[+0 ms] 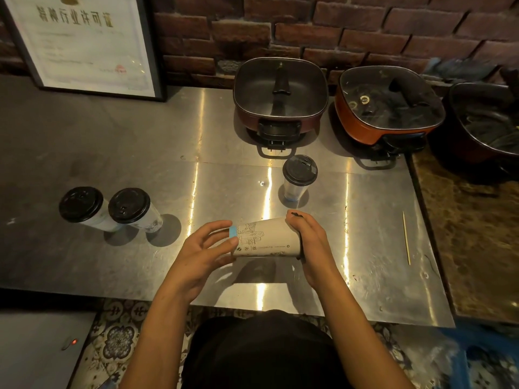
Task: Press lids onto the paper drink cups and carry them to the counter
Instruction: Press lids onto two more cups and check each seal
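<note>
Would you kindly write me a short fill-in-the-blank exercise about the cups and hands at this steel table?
1. Besides the paper cup being held, ____ lidded cups stand on the steel table.
2. The left hand holds the paper cup's base, which has a ____ band.
3. The right hand curls over the paper cup's wide end, gripping its black ____.
4. The wooden skewer lies on the person's ____ side.

Missing words: three; blue; lid; right.
</note>
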A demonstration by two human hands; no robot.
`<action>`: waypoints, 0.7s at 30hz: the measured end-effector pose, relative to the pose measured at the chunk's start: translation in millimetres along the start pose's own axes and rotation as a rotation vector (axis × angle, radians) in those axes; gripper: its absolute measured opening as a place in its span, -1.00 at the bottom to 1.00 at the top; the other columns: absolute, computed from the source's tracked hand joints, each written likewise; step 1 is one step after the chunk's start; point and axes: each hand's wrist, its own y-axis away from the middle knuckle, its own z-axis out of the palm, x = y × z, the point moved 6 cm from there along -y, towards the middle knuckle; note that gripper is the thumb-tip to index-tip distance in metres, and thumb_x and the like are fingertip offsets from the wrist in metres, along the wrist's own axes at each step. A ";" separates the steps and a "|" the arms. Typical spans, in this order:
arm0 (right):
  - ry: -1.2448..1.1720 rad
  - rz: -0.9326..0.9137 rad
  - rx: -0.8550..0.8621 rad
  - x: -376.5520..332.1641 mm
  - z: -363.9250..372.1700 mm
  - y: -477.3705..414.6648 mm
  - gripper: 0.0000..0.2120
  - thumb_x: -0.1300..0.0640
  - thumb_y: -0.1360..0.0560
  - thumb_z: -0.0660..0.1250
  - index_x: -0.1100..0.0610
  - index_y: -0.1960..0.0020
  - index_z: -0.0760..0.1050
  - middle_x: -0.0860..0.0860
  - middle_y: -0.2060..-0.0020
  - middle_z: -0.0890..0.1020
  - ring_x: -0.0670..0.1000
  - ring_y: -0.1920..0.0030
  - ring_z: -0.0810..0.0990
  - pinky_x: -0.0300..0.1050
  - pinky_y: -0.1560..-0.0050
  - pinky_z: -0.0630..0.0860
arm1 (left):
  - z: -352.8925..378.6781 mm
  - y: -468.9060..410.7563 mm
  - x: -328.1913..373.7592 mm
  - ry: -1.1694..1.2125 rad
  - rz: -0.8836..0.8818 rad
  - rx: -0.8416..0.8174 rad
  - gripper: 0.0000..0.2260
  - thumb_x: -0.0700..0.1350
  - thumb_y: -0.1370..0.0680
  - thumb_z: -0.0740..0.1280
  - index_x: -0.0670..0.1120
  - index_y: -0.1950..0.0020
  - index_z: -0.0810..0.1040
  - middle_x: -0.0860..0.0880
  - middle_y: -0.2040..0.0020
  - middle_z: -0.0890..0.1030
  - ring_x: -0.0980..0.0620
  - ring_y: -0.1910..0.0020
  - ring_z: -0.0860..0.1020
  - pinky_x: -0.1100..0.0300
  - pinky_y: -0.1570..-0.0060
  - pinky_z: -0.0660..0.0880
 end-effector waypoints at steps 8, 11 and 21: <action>0.013 -0.018 0.010 0.2 -2.3 -0.2 -0.66 -0.19 -0.41 0.38 -0.11 -0.14 0.58 0.03 -0.10 0.64 0.09 -0.12 0.65 -0.05 0.06 0.62 | 0.2 -1.5 -1.3 -0.049 0.006 -0.010 -0.49 0.01 -0.33 0.54 -0.02 -0.27 0.61 -0.13 -0.20 0.68 -0.17 -0.25 0.63 -0.16 -0.24 0.61; 0.002 0.005 0.009 1.8 -1.8 -0.5 -0.67 -0.19 -0.42 0.38 -0.10 -0.13 0.59 0.04 -0.10 0.64 0.10 -0.13 0.64 -0.03 0.05 0.61 | -0.2 -3.0 -2.0 -0.052 0.009 -0.001 -0.53 0.02 -0.38 0.52 0.00 -0.27 0.61 -0.11 -0.20 0.69 -0.18 -0.24 0.63 -0.15 -0.23 0.61; -0.033 0.047 0.009 3.5 -5.0 -0.3 -0.81 -0.10 -0.50 0.40 -0.10 -0.09 0.60 0.06 -0.10 0.65 0.10 -0.14 0.64 -0.01 0.07 0.61 | 3.0 -2.6 -2.2 -0.073 0.027 -0.001 -0.48 0.06 -0.32 0.55 0.02 -0.27 0.61 -0.10 -0.25 0.65 -0.15 -0.24 0.64 -0.17 -0.20 0.63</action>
